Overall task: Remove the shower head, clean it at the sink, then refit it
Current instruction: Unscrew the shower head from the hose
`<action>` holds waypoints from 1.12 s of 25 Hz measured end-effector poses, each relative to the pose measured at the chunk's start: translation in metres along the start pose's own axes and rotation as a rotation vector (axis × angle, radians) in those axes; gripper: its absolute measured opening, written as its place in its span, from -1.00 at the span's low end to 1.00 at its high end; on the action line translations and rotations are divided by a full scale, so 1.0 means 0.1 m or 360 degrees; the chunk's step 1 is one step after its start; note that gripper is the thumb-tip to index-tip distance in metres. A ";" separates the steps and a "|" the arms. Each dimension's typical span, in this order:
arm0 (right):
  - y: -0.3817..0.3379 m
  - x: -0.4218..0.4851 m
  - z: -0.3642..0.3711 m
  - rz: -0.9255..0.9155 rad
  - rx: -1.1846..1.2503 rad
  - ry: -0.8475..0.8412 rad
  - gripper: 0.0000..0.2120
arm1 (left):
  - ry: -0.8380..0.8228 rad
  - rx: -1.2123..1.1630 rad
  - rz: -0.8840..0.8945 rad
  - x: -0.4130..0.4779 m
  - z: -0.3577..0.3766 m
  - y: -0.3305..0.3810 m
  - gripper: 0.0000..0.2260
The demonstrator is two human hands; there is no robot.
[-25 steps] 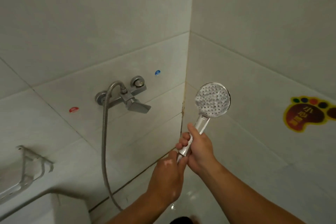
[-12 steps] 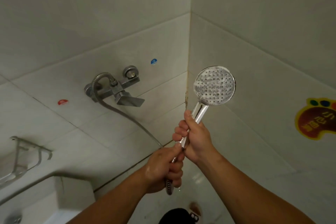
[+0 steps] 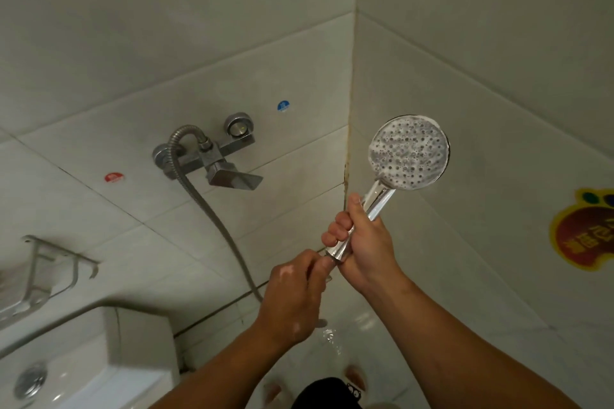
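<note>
Round chrome hand shower head (image 3: pixel 409 152): held upright in front of tiled corner, spray face toward camera, face appears coated with foam or droplets. Right hand (image 3: pixel 362 244): fingers wrapped tight round chrome handle, thumb along shaft. Left hand (image 3: pixel 292 300): fingertips pinched at joint under handle base, where ribbed metal hose (image 3: pixel 212 212) from wall mixer tap (image 3: pixel 212 159) meets it. Handling estimate: light, rigid, chrome likely slippery, hands look wet. Hold handle mid-shaft, turn nut only. Hose flexible, may swing once free.
</note>
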State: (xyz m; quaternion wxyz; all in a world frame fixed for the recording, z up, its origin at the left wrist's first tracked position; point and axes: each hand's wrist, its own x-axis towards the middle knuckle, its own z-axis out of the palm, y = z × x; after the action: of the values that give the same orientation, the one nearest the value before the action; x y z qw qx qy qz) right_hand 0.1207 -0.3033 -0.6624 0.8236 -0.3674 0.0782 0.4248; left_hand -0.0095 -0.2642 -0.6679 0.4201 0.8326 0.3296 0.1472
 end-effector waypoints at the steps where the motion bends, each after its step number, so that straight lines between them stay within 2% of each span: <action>1: 0.00 0.00 0.00 -0.0009 0.0017 0.0005 -0.74 | -0.0044 -0.0009 -0.0020 0.02 -0.01 0.01 -0.67; 2: 0.00 -0.01 -0.01 -0.0025 0.0036 0.0013 -0.73 | -0.0089 -0.0030 -0.0024 0.03 -0.01 0.01 -0.64; 4: 0.01 -0.02 0.00 -0.0073 0.0053 0.0046 -0.72 | -0.0125 -0.0050 0.0021 0.01 -0.01 -0.03 -0.73; 8: 0.02 -0.05 0.06 -0.0143 0.0073 0.0073 -0.73 | 0.0020 -0.0020 0.0138 -0.05 -0.04 -0.11 -0.84; 12: 0.12 -0.10 0.12 -0.0182 0.0031 0.0101 -0.75 | -0.0241 0.0006 0.0071 0.02 -0.20 -0.16 -0.70; 15: 0.18 -0.10 0.20 -0.0217 0.0029 0.0115 -0.77 | -0.0187 -0.0121 0.0117 -0.01 -0.28 -0.21 -0.88; 17: 0.20 -0.10 0.25 -0.0231 0.0027 0.0096 -0.77 | -0.0102 -0.0112 0.0136 -0.02 -0.29 -0.23 -0.84; 20: 0.24 -0.10 0.34 -0.0238 -0.0017 0.0089 -0.76 | -0.0166 -0.0130 0.0061 0.04 -0.35 -0.25 -0.68; 21: 0.27 -0.10 0.37 -0.0241 -0.0027 0.0096 -0.76 | -0.0207 -0.0145 0.0049 0.06 -0.38 -0.27 -0.70; 23: 0.30 -0.10 0.41 -0.0256 -0.0031 0.0117 -0.76 | -0.0230 -0.0212 0.0051 0.08 -0.43 -0.32 -0.86; 25: 0.31 -0.09 0.45 -0.0266 -0.0019 0.0119 -0.75 | -0.0182 -0.0202 0.0089 0.07 -0.46 -0.34 -0.85; 28: 0.33 -0.08 0.51 -0.0264 -0.0022 0.0117 -0.76 | -0.0195 -0.0209 0.0043 0.13 -0.49 -0.36 -0.69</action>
State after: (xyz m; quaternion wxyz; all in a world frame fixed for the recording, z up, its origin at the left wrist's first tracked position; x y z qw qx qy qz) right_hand 0.0813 -0.2625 -0.6397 0.8500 -0.3938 0.0747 0.3420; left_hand -0.0409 -0.2103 -0.6672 0.4911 0.8151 0.2816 0.1229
